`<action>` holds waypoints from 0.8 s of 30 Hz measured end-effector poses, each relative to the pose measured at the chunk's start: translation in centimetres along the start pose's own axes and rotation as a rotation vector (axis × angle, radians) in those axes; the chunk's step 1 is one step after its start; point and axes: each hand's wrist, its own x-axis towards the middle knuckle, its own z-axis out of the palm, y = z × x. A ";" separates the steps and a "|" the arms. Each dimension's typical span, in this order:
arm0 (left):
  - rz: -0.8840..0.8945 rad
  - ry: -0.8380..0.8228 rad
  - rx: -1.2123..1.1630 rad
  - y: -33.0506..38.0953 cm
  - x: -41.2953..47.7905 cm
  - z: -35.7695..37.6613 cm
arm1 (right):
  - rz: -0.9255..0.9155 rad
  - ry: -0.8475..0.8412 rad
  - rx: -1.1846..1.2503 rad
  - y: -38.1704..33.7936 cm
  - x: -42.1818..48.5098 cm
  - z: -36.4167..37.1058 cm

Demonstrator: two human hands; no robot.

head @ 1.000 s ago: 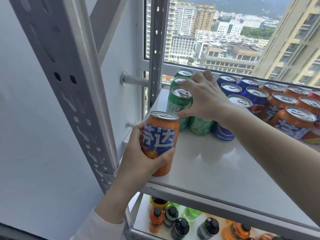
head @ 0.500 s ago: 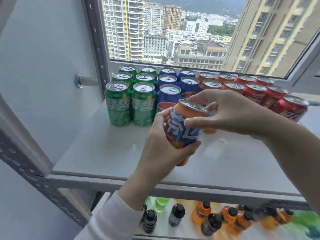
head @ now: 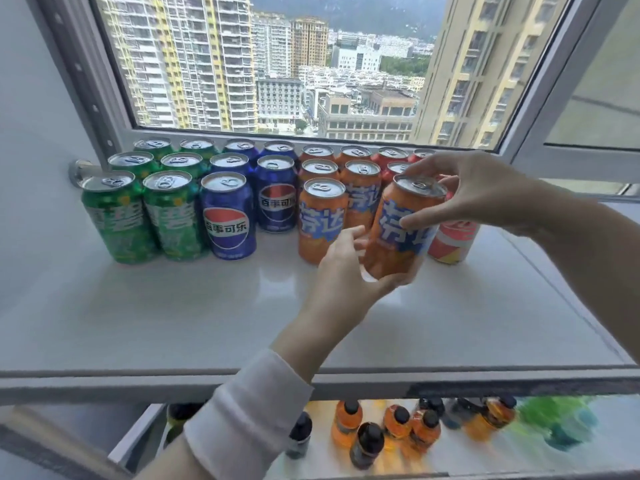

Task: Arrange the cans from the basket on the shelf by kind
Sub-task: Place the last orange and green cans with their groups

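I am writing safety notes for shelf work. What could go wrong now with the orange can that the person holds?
1. The held orange can is tilted, and the right hand pinches only its top and side; if the left hand under its base lets go, it may slip onto the shelf.
2. The gap between the front orange can and the red can looks narrow, so setting it down there could knock one over.

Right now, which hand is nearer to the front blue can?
Left. The left hand holds the base of the held orange can, right of the front blue can; the right hand grips that can's top, farther right.
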 end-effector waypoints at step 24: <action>-0.623 0.118 -0.969 -0.2 2.6 0.5 | -0.232 -0.038 -0.171 3.0 6.4 2.1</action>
